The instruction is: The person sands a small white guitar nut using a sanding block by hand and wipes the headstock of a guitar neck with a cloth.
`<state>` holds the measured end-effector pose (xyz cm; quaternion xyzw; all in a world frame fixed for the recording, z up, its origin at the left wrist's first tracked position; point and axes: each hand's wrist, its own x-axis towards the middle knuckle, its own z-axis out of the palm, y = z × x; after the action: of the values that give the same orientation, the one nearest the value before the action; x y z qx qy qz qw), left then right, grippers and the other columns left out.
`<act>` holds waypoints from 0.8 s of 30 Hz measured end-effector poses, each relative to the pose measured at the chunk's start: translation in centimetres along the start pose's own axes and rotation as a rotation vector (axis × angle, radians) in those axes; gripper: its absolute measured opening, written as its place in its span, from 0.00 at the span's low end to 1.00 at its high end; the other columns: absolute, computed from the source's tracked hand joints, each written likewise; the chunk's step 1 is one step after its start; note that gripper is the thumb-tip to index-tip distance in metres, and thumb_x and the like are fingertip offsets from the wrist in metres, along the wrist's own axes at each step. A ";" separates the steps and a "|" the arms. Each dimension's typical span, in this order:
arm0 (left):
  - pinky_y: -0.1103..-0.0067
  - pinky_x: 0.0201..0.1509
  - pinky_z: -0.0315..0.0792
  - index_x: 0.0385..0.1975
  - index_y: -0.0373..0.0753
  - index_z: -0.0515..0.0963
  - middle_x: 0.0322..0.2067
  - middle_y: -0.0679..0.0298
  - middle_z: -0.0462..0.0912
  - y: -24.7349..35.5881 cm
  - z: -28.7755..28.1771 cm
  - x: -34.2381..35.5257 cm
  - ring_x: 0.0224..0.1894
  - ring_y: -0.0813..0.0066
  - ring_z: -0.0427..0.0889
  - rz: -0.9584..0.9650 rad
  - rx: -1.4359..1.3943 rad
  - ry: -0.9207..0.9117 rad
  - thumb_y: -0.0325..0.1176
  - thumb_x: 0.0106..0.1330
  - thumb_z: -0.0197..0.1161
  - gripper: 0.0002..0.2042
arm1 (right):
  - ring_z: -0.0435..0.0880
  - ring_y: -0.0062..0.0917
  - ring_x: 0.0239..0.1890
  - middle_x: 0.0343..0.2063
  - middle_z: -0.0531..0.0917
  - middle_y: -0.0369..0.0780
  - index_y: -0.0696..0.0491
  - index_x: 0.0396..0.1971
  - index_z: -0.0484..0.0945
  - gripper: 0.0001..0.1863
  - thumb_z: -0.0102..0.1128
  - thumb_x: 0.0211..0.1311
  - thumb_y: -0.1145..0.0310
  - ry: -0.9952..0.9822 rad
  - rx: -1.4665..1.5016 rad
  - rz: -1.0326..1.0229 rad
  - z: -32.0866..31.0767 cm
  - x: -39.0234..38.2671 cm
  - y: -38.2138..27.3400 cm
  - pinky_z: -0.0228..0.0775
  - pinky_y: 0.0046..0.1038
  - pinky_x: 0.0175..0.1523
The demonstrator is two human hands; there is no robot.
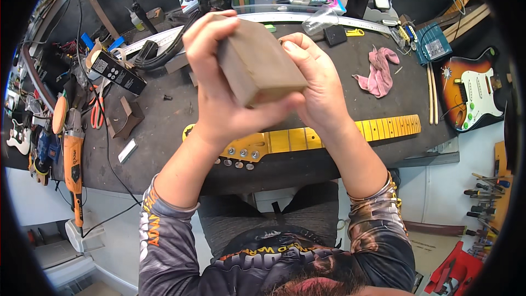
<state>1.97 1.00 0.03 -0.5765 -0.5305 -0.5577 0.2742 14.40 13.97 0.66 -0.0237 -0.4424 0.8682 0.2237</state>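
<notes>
Raised above the bench, a grey-brown rectangular block (263, 60) is tilted between my two hands; its covering looks like sandpaper. My left hand (211, 82) grips it from the left, with the fingers over the far edge and the thumb along the near underside. Against its right side, my right hand (318, 77) is closed, fingers bent and thumb at the edge. The block hides part of both hands. Below them a yellow guitar neck (296, 139) lies crosswise on the bench, its headstock with tuners to the left; my forearms cover parts of it.
On the dark bench (350, 104) lie a pink cloth (378, 71), a bent brown sheet (125, 119) and red-handled pliers (98, 111). A sunburst guitar body (471, 90) stands at the right. An orange power tool (73, 159) hangs at the left, with a black cable (101, 126) nearby.
</notes>
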 end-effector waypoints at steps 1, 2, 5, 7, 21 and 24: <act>0.60 0.73 0.69 0.74 0.40 0.57 0.67 0.50 0.65 -0.2 -0.1 0.0 0.72 0.54 0.68 -0.007 0.006 0.003 0.56 0.51 0.89 0.57 | 0.83 0.18 0.48 0.42 0.85 0.35 0.56 0.51 0.79 0.09 0.62 0.82 0.67 -0.002 0.002 0.002 0.1 0.0 0.2 0.75 0.28 0.61; 0.60 0.73 0.70 0.74 0.40 0.57 0.67 0.50 0.66 -0.5 -0.1 0.0 0.71 0.55 0.69 -0.014 0.012 0.006 0.55 0.52 0.89 0.56 | 0.83 0.18 0.48 0.43 0.86 0.35 0.56 0.51 0.79 0.09 0.62 0.82 0.67 -0.008 0.007 -0.031 0.1 0.1 0.4 0.76 0.27 0.60; 0.59 0.74 0.69 0.75 0.40 0.57 0.67 0.52 0.66 -1.4 -0.2 -0.3 0.71 0.55 0.69 -0.480 -0.148 0.064 0.56 0.53 0.88 0.56 | 0.84 0.17 0.49 0.44 0.86 0.35 0.55 0.52 0.79 0.09 0.62 0.82 0.66 -0.107 0.017 -0.086 -1.2 0.6 1.0 0.77 0.25 0.60; 0.59 0.74 0.69 0.75 0.39 0.57 0.67 0.53 0.66 -1.3 -0.2 -0.2 0.72 0.56 0.69 -0.263 -0.068 0.056 0.56 0.53 0.88 0.56 | 0.84 0.16 0.50 0.45 0.87 0.35 0.55 0.52 0.80 0.09 0.62 0.82 0.66 -0.198 0.021 -0.106 -1.2 0.6 0.8 0.77 0.25 0.60; 0.66 0.67 0.76 0.73 0.38 0.58 0.64 0.55 0.67 -0.6 0.3 -0.4 0.64 0.63 0.75 -0.061 0.000 0.040 0.49 0.56 0.89 0.52 | 0.83 0.17 0.47 0.45 0.86 0.35 0.55 0.52 0.80 0.10 0.61 0.83 0.65 -0.056 0.047 -0.014 0.1 -0.1 0.1 0.75 0.27 0.60; 0.64 0.70 0.72 0.72 0.36 0.59 0.63 0.53 0.66 -0.5 0.6 -0.5 0.65 0.59 0.72 -0.509 -0.267 0.117 0.55 0.51 0.90 0.56 | 0.83 0.17 0.47 0.46 0.86 0.35 0.55 0.52 0.80 0.10 0.61 0.84 0.64 -0.136 0.090 -0.069 -1.0 0.5 1.0 0.76 0.26 0.59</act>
<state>1.79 1.54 -0.74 -0.4225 -0.5633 -0.7058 0.0772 13.82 14.43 -0.63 0.0608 -0.4178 0.8784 0.2238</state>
